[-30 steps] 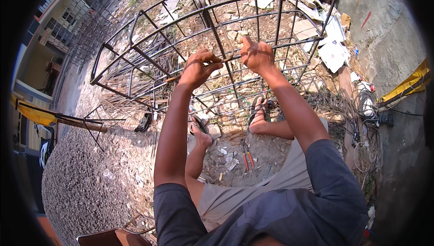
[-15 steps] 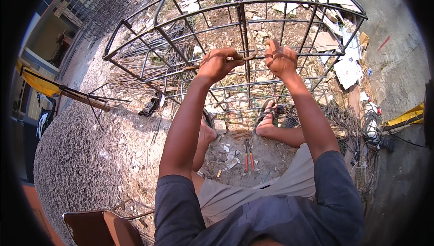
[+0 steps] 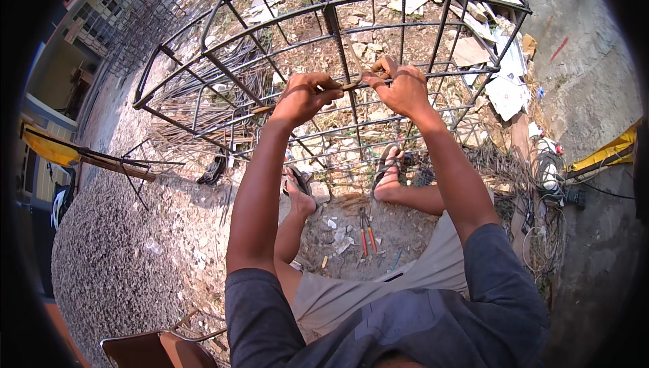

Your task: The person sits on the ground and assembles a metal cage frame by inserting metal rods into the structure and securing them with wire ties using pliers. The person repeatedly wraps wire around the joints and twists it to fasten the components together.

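Observation:
A cage of dark steel rebar (image 3: 270, 24) stands in front of me, its long bars crossed by bent hoops. My left hand (image 3: 304, 99) is closed around a thin rusty rod (image 3: 262, 110), whose one end sticks out to the left of the fist. The rod's other end reaches past my fingers to an upright bar of the cage. Beside that bar, my right hand (image 3: 400, 89) has thumb and fingers curled together close to the rod's bent end. What is pinched there is too small to make out.
Pincers with red handles (image 3: 366, 234) lie on the ground between my feet. Loose rods (image 3: 196, 121) are heaped beyond the cage at left, near a gravel pile (image 3: 115, 253). Broken white boards (image 3: 507, 91) and tangled cables (image 3: 551, 195) lie at right. A brown chair (image 3: 145, 351) stands at lower left.
My right hand has moved left and down to the upright bar, close to my left hand. The rod's bent end has turned. The whole view has shifted slightly.

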`<state>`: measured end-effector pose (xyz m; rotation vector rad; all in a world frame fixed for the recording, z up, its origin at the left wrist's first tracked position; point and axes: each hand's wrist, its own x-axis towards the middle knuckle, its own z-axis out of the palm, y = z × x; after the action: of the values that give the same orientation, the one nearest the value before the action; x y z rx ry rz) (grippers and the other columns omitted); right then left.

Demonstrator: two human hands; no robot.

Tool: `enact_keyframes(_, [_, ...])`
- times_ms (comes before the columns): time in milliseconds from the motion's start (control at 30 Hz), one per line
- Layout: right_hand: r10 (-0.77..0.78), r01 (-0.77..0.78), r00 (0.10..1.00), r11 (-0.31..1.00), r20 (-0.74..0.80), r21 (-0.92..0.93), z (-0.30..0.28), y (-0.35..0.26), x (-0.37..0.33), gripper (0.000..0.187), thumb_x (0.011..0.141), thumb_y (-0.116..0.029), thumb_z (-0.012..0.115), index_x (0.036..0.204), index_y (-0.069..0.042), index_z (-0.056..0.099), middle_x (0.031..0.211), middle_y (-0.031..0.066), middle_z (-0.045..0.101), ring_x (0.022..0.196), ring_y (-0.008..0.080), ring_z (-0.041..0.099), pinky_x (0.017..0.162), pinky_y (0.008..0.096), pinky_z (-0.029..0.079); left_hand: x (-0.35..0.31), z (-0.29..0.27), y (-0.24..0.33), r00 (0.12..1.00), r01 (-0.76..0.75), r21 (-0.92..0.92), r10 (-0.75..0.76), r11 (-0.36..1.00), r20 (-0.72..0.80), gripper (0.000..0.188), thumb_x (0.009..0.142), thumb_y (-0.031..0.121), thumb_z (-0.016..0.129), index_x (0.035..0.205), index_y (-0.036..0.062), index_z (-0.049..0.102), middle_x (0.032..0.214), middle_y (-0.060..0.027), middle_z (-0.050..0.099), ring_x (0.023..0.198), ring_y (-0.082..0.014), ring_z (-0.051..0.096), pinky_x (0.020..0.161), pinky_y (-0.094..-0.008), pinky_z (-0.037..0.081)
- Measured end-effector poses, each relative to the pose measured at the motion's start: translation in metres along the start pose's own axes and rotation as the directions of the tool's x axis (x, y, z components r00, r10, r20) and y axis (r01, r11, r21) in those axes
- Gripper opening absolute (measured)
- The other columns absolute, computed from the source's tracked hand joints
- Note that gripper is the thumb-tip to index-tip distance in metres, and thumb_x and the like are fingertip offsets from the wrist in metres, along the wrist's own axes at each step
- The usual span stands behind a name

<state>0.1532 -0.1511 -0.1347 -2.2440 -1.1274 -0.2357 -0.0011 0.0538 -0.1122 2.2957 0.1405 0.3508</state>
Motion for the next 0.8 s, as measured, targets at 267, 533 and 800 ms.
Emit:
enact_keyframes(267, [-0.004, 0.004, 1.0, 0.994, -0.001, -0.108, 0.006, -0.002, 0.005, 0.053, 0.086, -0.07, 0.069, 0.099, -0.019, 0.078, 0.083, 0.0156, 0.074, 0.093, 0.0386, 0.07, 0.09, 0.0466, 0.05, -0.005, 0.001, -0.001, 0.999, -0.007, 0.134, 0.013, 0.991, -0.046, 0.02, 0.089, 0.027, 0.081, 0.099, 0.0094, 0.079, 0.09, -0.011, 0.077, 0.079, -0.0273, 0.072, 0.075, -0.0397, 0.055])
enact_keyframes(533, [0.03, -0.024, 0.998, 0.993, 0.052, -0.119, -0.001, -0.009, 0.01, 0.061, 0.081, -0.078, 0.068, 0.091, -0.02, 0.08, 0.083, 0.0153, 0.076, 0.09, 0.0387, 0.073, 0.088, 0.0469, 0.053, -0.013, 0.011, 0.012, 0.993, 0.026, 0.316, 0.013, 0.948, -0.121, 0.024, 0.095, 0.036, 0.073, 0.1, 0.0131, 0.077, 0.103, -0.0083, 0.075, 0.1, -0.0311, 0.07, 0.087, -0.0441, 0.053])
enact_keyframes(800, [0.029, -0.018, 0.996, 0.99, 0.079, -0.14, -0.002, -0.006, 0.015, 0.078, 0.079, -0.087, 0.06, 0.106, -0.017, 0.083, 0.093, 0.0197, 0.077, 0.094, 0.0379, 0.073, 0.089, 0.0458, 0.055, -0.006, 0.018, 0.019, 0.993, 0.031, 0.399, 0.018, 0.916, -0.119, 0.029, 0.098, 0.036, 0.072, 0.109, 0.0099, 0.075, 0.104, -0.009, 0.074, 0.094, -0.029, 0.071, 0.085, -0.0419, 0.054])
